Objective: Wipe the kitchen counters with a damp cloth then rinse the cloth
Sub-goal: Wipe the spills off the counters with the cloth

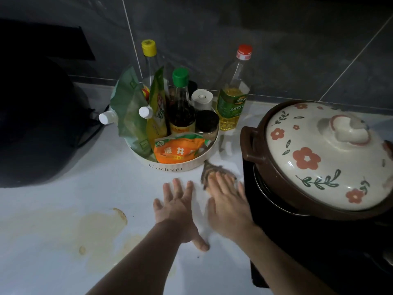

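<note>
On counter, right hand presses cloth, corner away-left

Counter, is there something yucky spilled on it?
Yes. A yellowish-brown stain with a darker rim spreads over the white counter, left of the left hand. It looks like a dried spill. The right hand presses the cloth beside the stove, away from the stain.

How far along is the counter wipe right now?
Done: nothing I can confirm. In hand: the right hand presses the cloth flat on the counter between the seasoning tray and the stove; the left hand rests open beside it. Left: the yellowish stain near the front, then rinsing the cloth.
</note>
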{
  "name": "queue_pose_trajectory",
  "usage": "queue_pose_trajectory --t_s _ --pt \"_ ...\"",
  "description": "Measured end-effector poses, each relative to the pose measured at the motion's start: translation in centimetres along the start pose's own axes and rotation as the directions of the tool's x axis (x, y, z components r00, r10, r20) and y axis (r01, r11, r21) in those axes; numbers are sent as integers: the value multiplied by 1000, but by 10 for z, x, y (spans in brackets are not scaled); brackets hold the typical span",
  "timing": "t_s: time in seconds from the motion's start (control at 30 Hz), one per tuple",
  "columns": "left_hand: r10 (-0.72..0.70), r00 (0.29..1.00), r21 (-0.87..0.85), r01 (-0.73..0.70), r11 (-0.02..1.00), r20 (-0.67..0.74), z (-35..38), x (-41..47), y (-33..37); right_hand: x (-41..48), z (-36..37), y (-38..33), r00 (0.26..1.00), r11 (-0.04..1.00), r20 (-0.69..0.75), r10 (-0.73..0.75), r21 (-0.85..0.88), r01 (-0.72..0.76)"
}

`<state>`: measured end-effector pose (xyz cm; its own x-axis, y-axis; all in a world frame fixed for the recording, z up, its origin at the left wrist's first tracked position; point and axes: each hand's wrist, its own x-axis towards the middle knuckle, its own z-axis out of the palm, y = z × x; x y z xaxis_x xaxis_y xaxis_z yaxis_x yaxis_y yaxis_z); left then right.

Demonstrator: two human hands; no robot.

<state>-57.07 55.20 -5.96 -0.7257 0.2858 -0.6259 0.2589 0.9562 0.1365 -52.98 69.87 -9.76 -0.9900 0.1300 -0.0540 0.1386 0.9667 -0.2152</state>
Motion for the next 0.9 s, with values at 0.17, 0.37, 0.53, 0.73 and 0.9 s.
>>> queue_pose_trajectory --t_s 0.17,0.37,0.53,0.73,0.9 --pt "-4 1000 -8 3 1000 -5 -1 -1 0 85 -9 11 970 971 43 239 21 -240" --pt "2 1000 -15 -2 1000 -20 0 -1 0 -19 0 -24 996 996 30 -86 39 84" --pt "10 1000 -36 -10 999 -7 -2 -1 -1 82 -27 16 987 987 48 151 37 -153" --pt "1 1000 -37 -2 999 -28 2 2 -3 73 -32 10 956 949 66 286 120 -292" --pt "4 999 -19 -5 1000 -44 4 4 -4 -58 -4 -17 976 976 36 216 34 -217"
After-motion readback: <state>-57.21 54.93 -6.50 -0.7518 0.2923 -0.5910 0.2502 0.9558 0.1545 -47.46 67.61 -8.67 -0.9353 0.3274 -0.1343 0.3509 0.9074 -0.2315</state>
